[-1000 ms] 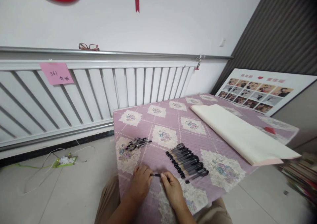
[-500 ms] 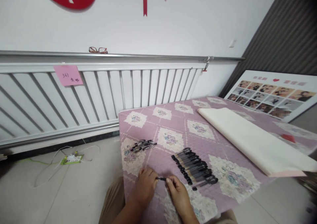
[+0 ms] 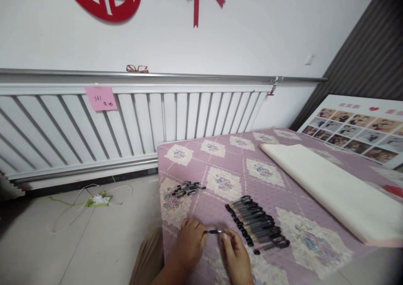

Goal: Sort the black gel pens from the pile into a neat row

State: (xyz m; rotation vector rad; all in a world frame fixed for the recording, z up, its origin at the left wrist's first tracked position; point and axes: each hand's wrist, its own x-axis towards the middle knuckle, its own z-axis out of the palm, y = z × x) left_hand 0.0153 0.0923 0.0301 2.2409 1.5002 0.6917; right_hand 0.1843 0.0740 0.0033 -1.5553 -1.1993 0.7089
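My left hand (image 3: 189, 244) and my right hand (image 3: 236, 253) are both closed on one black pen (image 3: 214, 232), each pinching an end, low over the near edge of the pink patterned bedspread (image 3: 220, 201). A row of several black pens (image 3: 256, 225) lies just right of my right hand. A smaller heap of black pen parts (image 3: 188, 188) lies beyond my left hand.
A cream folded sheet (image 3: 330, 192) lies across the right of the bed. A white radiator (image 3: 126, 125) with a pink note (image 3: 101, 98) and red glasses (image 3: 137, 69) lines the wall. A power strip with cables (image 3: 98, 200) is on the floor. A photo board (image 3: 359, 125) leans at right.
The view has drifted left and up, so everything sits further right and lower in frame. Both hands stay pinched on the pen, with my right hand curled a little more.
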